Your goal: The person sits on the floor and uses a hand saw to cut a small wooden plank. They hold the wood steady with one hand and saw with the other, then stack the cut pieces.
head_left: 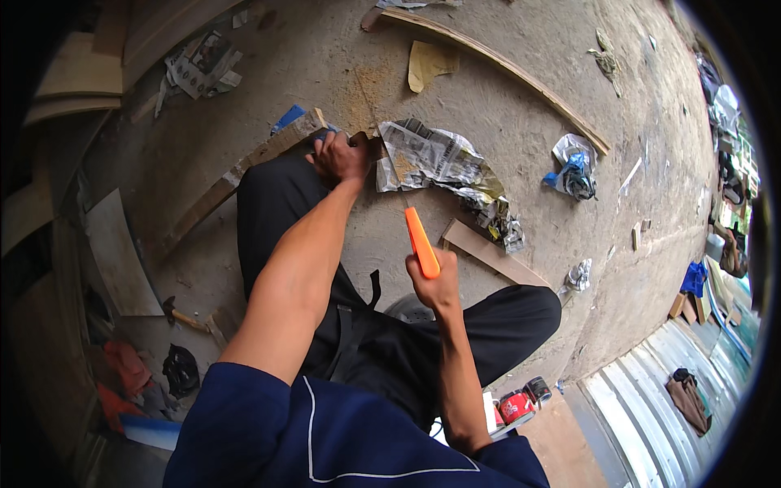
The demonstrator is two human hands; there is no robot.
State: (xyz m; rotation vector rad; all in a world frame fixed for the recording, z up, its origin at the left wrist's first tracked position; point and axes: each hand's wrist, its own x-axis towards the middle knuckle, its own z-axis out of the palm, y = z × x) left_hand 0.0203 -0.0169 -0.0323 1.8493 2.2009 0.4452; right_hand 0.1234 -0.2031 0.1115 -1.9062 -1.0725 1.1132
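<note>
My right hand is closed around the orange handle of a handsaw. Its thin blade, seen nearly edge-on, points away from me and passes just right of my left hand. That hand is bent over a wooden plank, which slants from the lower left up to my left knee. The fingers are curled onto the wood, and a dark brown end shows between hand and blade. Sawdust lies scattered around the far part of the blade. Right of the blade is a crumpled newspaper sheet dusted with sawdust.
A long wood strip lies across the far floor, a short board beside my right knee. On the left are a hammer, a pale panel and stacked boards. Red cans and corrugated metal sheets are at lower right.
</note>
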